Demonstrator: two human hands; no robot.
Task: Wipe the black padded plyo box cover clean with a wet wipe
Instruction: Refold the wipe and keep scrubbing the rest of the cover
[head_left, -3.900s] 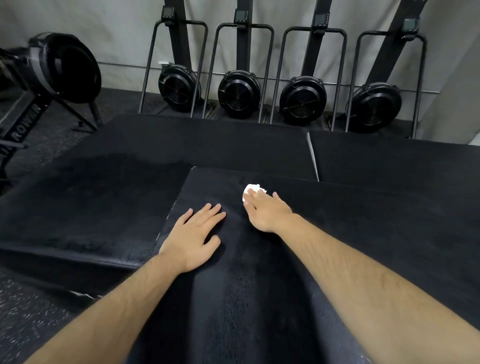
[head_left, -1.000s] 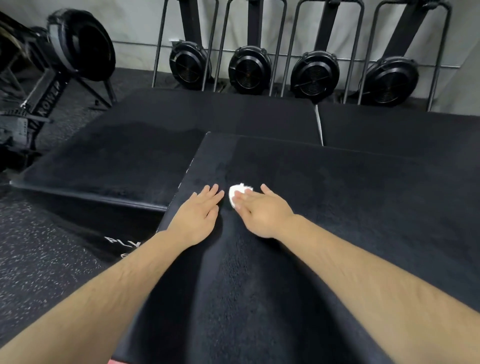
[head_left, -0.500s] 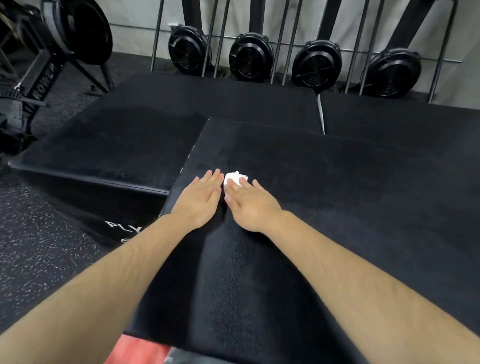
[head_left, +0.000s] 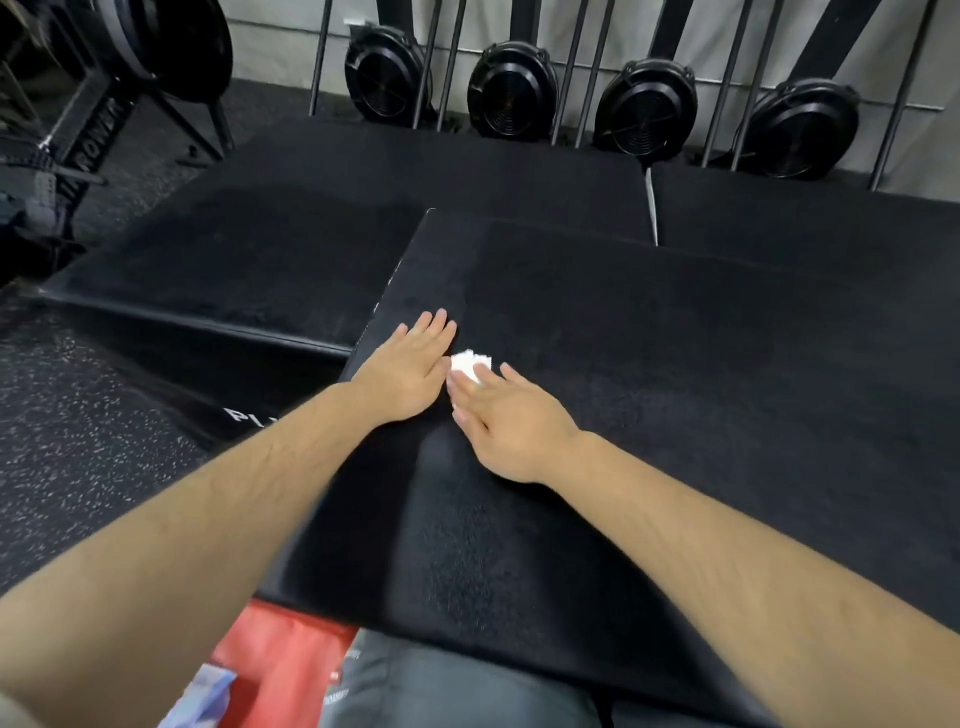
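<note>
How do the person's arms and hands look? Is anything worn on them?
The left forearm and right forearm are bare, with no sleeves in view. The left hand and right hand have no gloves, and no watch, bracelet or ring shows.

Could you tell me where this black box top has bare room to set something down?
Bare: the black padded plyo box cover right of the right hand. Crowded: its left edge, with the left hand and crumpled white wet wipe.

upright rowers (head_left: 511, 88), speckled floor (head_left: 78, 441), red object (head_left: 280, 670)
</note>
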